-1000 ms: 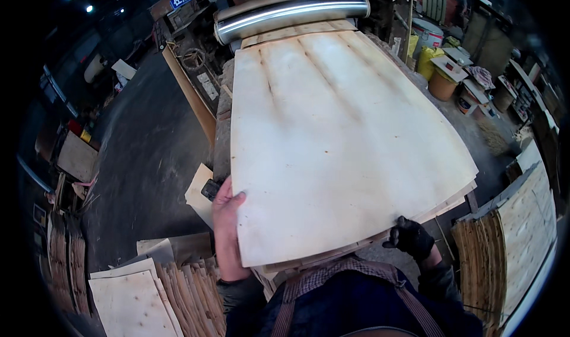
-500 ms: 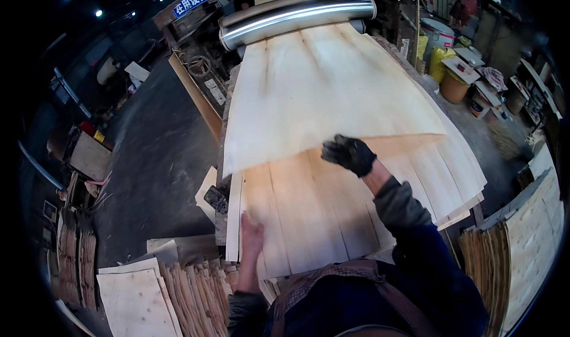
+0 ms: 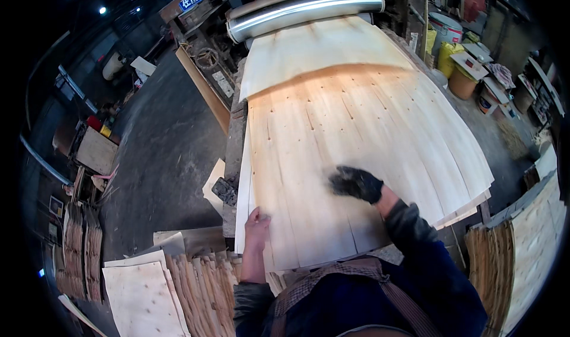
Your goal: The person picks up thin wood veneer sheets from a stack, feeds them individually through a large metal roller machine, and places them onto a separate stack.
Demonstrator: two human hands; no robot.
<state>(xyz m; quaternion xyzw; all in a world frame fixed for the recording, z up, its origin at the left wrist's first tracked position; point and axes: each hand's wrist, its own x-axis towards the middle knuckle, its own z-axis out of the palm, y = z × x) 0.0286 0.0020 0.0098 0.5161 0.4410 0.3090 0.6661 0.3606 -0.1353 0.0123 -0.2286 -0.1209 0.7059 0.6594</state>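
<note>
Nearest, the bare left hand (image 3: 256, 225) lies open, flat on the near left edge of the top veneer sheet (image 3: 350, 153). Just beyond, the right hand (image 3: 356, 184), in a dark glove, rests on the same sheet's middle, fingers loosely curled, gripping nothing. The sheet tops a stack of veneer on the desk (image 3: 233, 159). Farther off, another pale sheet (image 3: 320, 49) overlaps it, coming from under the metal roller (image 3: 303, 9).

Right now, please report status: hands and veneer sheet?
Left hand flat on near-left corner of veneer sheet. Gloved right hand on its middle. Nothing lying on top.
</note>
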